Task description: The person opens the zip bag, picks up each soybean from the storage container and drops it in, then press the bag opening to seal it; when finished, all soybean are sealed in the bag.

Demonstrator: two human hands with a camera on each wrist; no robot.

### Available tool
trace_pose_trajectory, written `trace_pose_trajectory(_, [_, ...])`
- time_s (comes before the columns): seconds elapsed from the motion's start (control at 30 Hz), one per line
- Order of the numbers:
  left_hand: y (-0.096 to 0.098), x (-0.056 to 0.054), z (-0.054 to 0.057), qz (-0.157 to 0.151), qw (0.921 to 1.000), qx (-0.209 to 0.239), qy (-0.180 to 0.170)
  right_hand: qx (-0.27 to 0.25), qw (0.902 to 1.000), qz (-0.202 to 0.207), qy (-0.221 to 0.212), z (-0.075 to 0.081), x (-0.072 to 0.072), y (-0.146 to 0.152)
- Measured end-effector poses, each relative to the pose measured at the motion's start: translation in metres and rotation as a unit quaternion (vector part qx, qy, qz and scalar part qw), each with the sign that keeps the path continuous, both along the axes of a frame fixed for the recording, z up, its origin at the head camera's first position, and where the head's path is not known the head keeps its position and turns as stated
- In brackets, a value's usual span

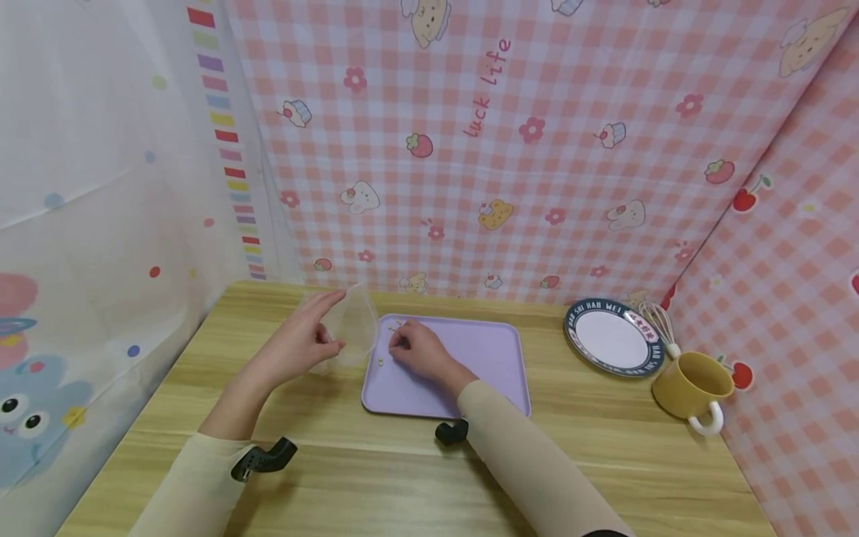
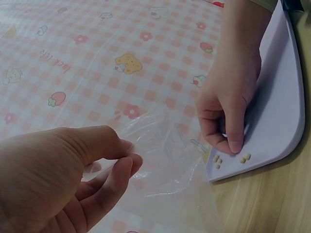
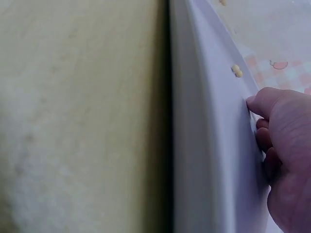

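My left hand (image 1: 295, 339) pinches a clear plastic bag (image 2: 167, 167) between thumb and fingers; the bag hangs open beside the left end of a light purple tray (image 1: 483, 365). Over that end of the tray reaches my right hand (image 1: 426, 354), its fingers curled and the thumb tip close to the index finger, down at the tray surface. Small pale yellow beans (image 2: 245, 158) lie in little clusters right by those fingertips. In the right wrist view a pair of beans (image 3: 236, 71) rests just beyond the thumb. I cannot tell whether a bean is between the right fingertips.
At the right of the wooden table (image 1: 376, 485) stand a white plate with a dark blue lettered rim (image 1: 580, 350), a whisk (image 1: 661, 324) and a yellow mug (image 1: 684, 388) with a white handle. Patterned cloth (image 1: 470, 171) hangs behind and on both sides.
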State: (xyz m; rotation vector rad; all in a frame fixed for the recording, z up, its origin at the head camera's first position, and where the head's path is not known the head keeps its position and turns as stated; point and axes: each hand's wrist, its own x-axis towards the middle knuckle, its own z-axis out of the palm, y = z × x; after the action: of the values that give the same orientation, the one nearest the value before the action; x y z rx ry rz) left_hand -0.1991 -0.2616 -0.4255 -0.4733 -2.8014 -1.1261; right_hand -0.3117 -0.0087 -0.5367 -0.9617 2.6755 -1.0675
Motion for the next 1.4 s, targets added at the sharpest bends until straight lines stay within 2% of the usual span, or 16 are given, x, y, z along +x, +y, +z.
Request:
trace_pose_trajectory(0.2, [0.0,0.0,0.0,0.0,1.0,-0.003,-0.003,-0.031,0.9995,0.001,0.0,0.004,0.0,0.003])
trace_pose_trajectory(0.37, [0.001,-0.001,-0.001,-0.001,1.0,-0.001,-0.002,-0.101,0.9947,-0.011,-0.011,0.01,0.003,0.006])
trace_pose_trajectory(0.57, [0.003,-0.002,-0.002,-0.004,0.9999,-0.004,0.01,-0.2,0.9791,-0.034,-0.001,0.026,0.012,0.008])
trace_pose_trajectory(0.77, [0.004,0.0,-0.002,-0.01,0.9998,0.002,0.018,-0.267,0.9622,-0.043,0.035,0.049,0.025,0.002])
trace_pose_trajectory(1.0, [0.005,-0.001,-0.001,-0.008,0.9999,-0.005,0.01,-0.275,0.9579,0.006,0.082,0.07,0.039,-0.011])
trace_pose_trajectory(1.17, [0.006,0.0,-0.001,-0.009,0.9999,-0.004,0.009,-0.269,0.9576,0.031,0.097,0.072,0.043,-0.019])
trace_pose_trajectory(1.4, [0.004,0.001,-0.001,-0.012,0.9999,-0.005,0.007,-0.26,0.9589,0.04,0.106,0.073,0.045,-0.025])
